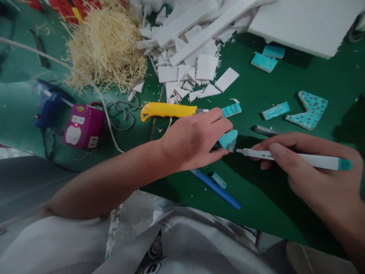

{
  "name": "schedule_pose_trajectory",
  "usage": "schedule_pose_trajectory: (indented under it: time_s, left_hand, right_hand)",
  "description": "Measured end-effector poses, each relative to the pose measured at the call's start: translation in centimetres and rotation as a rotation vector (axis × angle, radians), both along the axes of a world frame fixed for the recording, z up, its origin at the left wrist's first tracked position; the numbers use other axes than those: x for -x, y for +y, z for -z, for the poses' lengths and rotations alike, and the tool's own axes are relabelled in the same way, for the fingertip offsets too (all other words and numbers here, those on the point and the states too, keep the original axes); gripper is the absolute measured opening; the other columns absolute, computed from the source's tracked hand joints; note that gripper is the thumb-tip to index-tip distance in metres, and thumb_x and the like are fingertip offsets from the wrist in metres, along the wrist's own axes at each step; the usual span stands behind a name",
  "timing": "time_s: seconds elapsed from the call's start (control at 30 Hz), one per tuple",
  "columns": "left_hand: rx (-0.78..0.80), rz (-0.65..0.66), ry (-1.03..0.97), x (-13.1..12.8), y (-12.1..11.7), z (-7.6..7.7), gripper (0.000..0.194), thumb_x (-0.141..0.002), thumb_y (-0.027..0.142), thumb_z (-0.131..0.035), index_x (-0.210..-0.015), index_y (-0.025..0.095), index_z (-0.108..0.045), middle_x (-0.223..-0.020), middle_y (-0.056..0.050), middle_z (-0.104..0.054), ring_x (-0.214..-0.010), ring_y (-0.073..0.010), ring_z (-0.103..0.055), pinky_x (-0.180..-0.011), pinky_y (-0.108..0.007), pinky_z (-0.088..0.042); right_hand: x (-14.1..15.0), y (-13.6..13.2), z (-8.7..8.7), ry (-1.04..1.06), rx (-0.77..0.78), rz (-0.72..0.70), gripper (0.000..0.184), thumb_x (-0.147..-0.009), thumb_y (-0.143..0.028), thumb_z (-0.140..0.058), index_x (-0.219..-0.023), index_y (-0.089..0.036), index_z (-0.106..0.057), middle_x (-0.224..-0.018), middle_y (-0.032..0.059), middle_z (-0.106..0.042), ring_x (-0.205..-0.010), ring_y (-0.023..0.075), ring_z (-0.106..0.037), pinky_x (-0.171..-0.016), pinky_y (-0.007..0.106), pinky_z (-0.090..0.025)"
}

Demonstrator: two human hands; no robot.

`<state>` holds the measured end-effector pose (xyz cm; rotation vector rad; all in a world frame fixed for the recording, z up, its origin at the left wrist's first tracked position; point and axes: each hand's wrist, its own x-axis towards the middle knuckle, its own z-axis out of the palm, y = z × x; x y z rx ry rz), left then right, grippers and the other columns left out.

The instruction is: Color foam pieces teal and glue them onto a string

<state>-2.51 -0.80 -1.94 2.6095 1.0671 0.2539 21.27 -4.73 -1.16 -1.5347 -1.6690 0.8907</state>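
Observation:
Between the fingers of my left hand [196, 137] is a small turquoise-coloured foam piece [229, 140]. My right hand [302, 163] grips a white marker pen [310, 160] with a teal end; its tip points left, at or very near the piece's lower right edge. Just beyond my left fingers lies a turquoise piece with dark stripes [232, 110]. A yellow box cutter [169, 110] rests behind my left hand, its blade end partly hidden by the knuckles. Below the hand are a blue pen [216, 188] and a small turquoise cap-like piece [219, 180].
White foam scraps [185, 72] and straw-like shreds [107, 45] are heaped at the back. A white foam board [302, 23] lies back right. Turquoise pieces [275, 110] and a dotted one [310, 110] lie right. Leftward are a glue gun [49, 102], a magenta power adapter [83, 126] and cables.

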Motion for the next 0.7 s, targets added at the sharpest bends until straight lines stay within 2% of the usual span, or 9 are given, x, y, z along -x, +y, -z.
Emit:
schedule_pose_trajectory:
  time_s: [0.3,0.43,0.57,0.7]
  left_hand:
    - [-0.003,0.0,-0.011,-0.03,-0.03,-0.02,0.026,-0.096,0.032,-0.068,-0.116,0.016,-0.066,-0.108,-0.008,-0.067,-0.097,-0.0221,-0.068,-0.074,-0.03,-0.049]
    - [0.005,-0.001,0.001,-0.06,-0.04,-0.09,0.025,-0.095,0.032,-0.069,-0.115,0.017,-0.065,-0.107,-0.007,-0.067,-0.096,-0.0209,-0.067,-0.074,-0.029,-0.048]
    - [0.004,0.0,-0.001,-0.13,0.05,0.03,0.025,-0.096,0.033,-0.069,-0.114,0.017,-0.065,-0.107,-0.006,-0.067,-0.093,-0.0199,-0.066,-0.073,-0.029,-0.048]
    - [0.028,0.018,-0.02,0.04,0.22,-0.03,0.029,-0.094,0.033,-0.072,-0.117,0.016,-0.066,-0.11,-0.007,-0.067,-0.095,-0.0204,-0.067,-0.073,-0.029,-0.049]
  right_hand:
    - [0.37,-0.15,-0.4,-0.041,0.036,0.04,0.017,-0.089,-0.037,-0.073,-0.075,-0.034,-0.081,-0.057,-0.0035,-0.067,-0.05,0.0108,-0.058,-0.044,0.023,-0.042]
    - [0.3,-0.24,-0.2,-0.005,0.033,-0.018,0.015,-0.088,-0.037,-0.076,-0.075,-0.033,-0.081,-0.059,-0.0042,-0.069,-0.051,0.0097,-0.058,-0.045,0.022,-0.043]
    - [0.41,-0.37,-0.41,-0.019,0.061,0.05,0.015,-0.09,-0.037,-0.074,-0.078,-0.033,-0.081,-0.056,-0.0035,-0.066,-0.049,0.0101,-0.057,-0.044,0.023,-0.043]
    - [0.62,-0.33,-0.36,-0.019,0.066,0.059,0.014,-0.09,-0.037,-0.075,-0.078,-0.033,-0.081,-0.057,-0.003,-0.065,-0.05,0.0102,-0.057,-0.046,0.023,-0.044]
